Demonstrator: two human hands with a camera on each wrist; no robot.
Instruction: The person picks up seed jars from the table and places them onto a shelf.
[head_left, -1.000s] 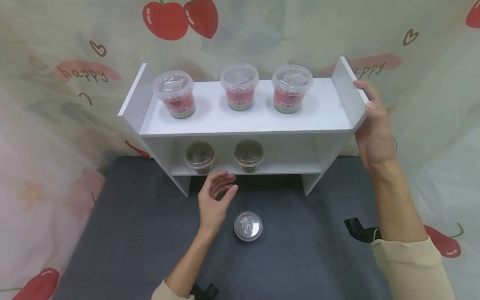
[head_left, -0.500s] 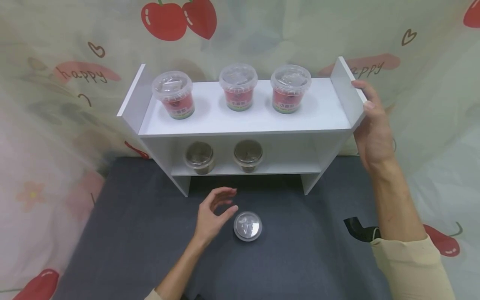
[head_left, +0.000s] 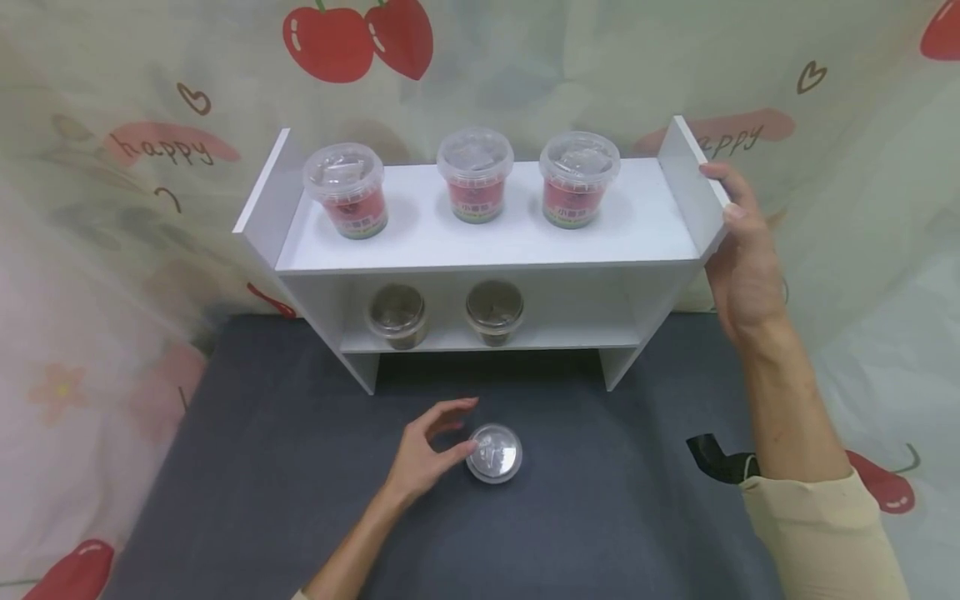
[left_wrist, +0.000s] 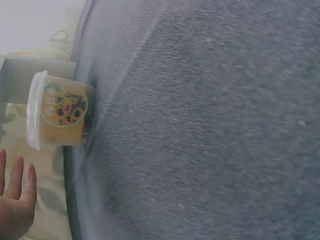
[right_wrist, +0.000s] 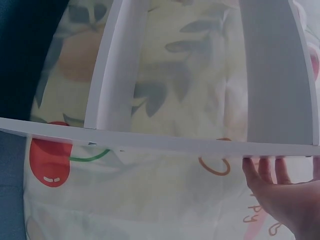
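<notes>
A lidded plastic cup stands on the dark cloth before the shelf; the left wrist view shows sunflowers on the yellowish cup. Close to its left side is my left hand, thumb and fingers spread apart, holding nothing. In the head view the thumb tip overlaps the lid edge; the left wrist view shows the fingers apart from the cup. My right hand grips the right side panel of the white shelf near its upper front edge. Its fingertips touch the panel's outer face.
On the top board stand three red-labelled lidded cups, the left cup, middle cup and right cup. The lower board bears two brownish cups, one left and one in the middle. A patterned curtain hangs behind.
My left hand has come down from the lower board toward the viewer, to beside the cup on the cloth. My right hand has stayed on the shelf's side panel.
</notes>
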